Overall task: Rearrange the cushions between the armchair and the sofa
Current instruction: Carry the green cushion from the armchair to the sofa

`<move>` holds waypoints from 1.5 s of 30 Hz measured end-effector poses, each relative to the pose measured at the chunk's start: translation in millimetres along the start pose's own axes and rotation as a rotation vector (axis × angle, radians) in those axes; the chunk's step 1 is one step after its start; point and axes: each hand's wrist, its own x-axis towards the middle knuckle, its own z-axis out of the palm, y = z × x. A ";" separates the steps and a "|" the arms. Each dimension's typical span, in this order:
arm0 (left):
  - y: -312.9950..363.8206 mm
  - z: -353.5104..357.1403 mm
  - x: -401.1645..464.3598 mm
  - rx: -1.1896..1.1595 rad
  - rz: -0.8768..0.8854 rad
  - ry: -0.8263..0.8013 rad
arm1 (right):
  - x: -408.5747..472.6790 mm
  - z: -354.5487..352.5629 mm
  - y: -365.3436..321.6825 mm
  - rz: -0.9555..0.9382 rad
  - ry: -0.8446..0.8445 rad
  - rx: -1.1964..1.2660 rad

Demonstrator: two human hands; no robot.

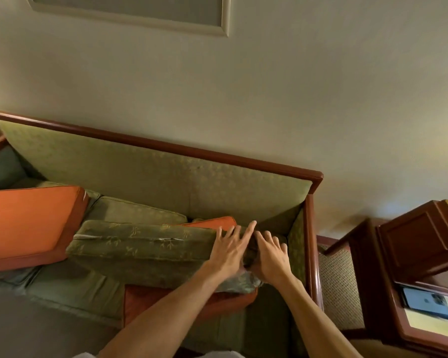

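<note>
Green cushion (145, 244), pressed by my flat left hand (229, 250) and right hand (270, 257), ungripped, may slide off the sofa (166, 174).

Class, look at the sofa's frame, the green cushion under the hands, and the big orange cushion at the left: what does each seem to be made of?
Sofa frame: likely wood with a glossy reddish-brown varnish; light glints along the rail.
Green cushion: woven fabric, matte, with a paler leaf pattern and a seam showing.
Orange cushion: smooth plain cloth, slight sheen, darker piped edge; exact fibre cannot be told.
</note>
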 end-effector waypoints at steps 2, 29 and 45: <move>-13.9 -25.9 2.2 -0.075 -0.002 0.046 | 5.3 -27.6 -16.4 -0.051 0.039 0.018; -329.8 -151.5 -128.9 -0.982 -0.342 0.019 | 92.4 -80.4 -117.9 -0.105 -0.026 -0.033; -67.2 -109.8 -7.1 0.222 -0.009 -0.007 | 61.1 -41.7 -77.5 -0.205 0.134 0.093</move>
